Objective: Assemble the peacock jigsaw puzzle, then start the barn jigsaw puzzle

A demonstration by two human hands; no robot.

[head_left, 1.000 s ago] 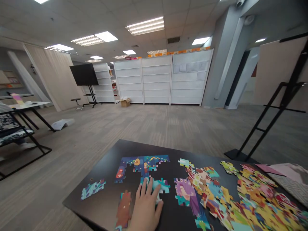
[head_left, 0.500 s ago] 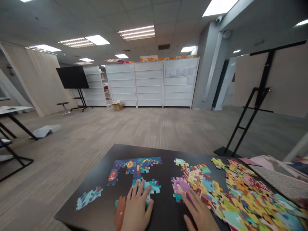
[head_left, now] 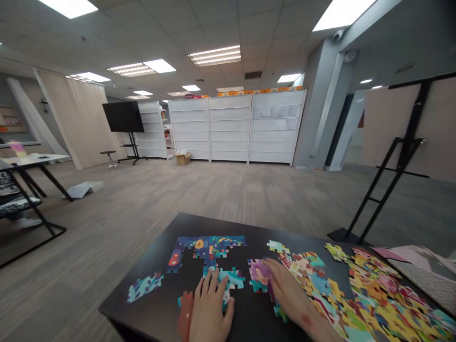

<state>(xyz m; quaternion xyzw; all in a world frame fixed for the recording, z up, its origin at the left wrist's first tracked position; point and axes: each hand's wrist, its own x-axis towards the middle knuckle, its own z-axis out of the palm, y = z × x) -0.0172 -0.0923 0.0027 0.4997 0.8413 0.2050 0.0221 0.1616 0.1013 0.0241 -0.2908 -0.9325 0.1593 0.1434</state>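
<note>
My left hand [head_left: 210,308] lies flat with fingers spread over a joined teal puzzle section [head_left: 235,278], its fingertips on the upper left part. A brown strip-like piece [head_left: 185,316] shows beside that hand. My right hand [head_left: 290,292] has its fingers drawn together at the right side of a purple and teal puzzle section [head_left: 257,271]; the hand covers part of it. More purple and teal pieces [head_left: 280,311] peek out below the right hand. Beyond the left hand is a joined dark blue section [head_left: 181,244] with orange creatures.
A blue patterned section [head_left: 145,286] lies at the left of the black table [head_left: 153,313]. Loose puzzle pieces [head_left: 384,304] are heaped at the right, beside folded cloth [head_left: 423,270]. A black easel stand [head_left: 388,190] stands behind the table's right side.
My right hand has turned and drawn its fingers together at the purple section, which has shifted left relative to the table. My left hand stays on the teal section. The camera view has swung left.
</note>
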